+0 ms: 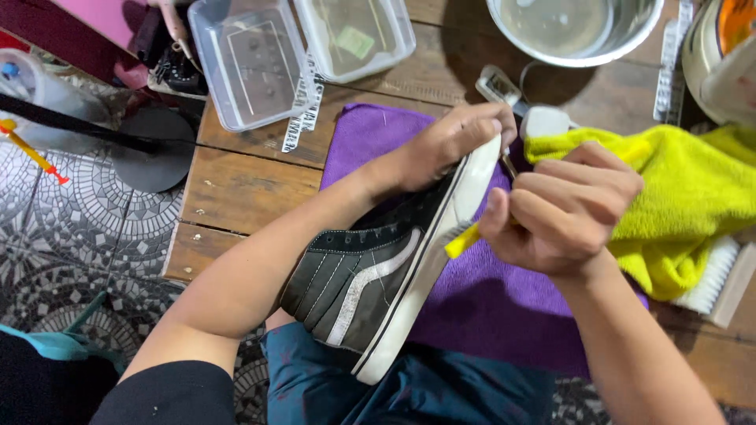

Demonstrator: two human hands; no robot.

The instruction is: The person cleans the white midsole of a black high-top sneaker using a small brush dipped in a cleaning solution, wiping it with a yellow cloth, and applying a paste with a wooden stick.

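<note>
Left hand (pixel 453 142) is wrapped over the toe end of the black high-top shoe (pixel 378 271), fingers curled around the white rubber edge, holding it tipped on its side with the sole strip facing the other hand. The shoe hangs over the near edge of the purple cloth (pixel 472 299), its heel down toward the person's lap, its toe up over the cloth's middle. A pale stripe runs along the shoe's dark side panel.

Right hand (pixel 563 212) is closed in a fist around a yellow-handled brush (pixel 463 240), just beside the shoe's white sole; the yellow end pokes out below the fist and touches the sole edge. The brush's head is hidden behind the fingers, so I cannot tell what it looks like.

The purple cloth lies spread on the wooden table (pixel 244 185). Right of the cloth, overlapping its edge, sits a bunched yellow towel (pixel 685 197), and at the towel's near side a white-bristled scrub brush (pixel 717 279) lies on the table. Beyond the cloth, at the table's far edge, stands a metal bowl (pixel 575 31). Far left of the cloth sit two clear plastic containers (pixel 248 67), side by side. Just past the cloth's top edge, near the left hand's fingertips, there's a small white object (pixel 545 120); what it is I cannot tell.
</note>
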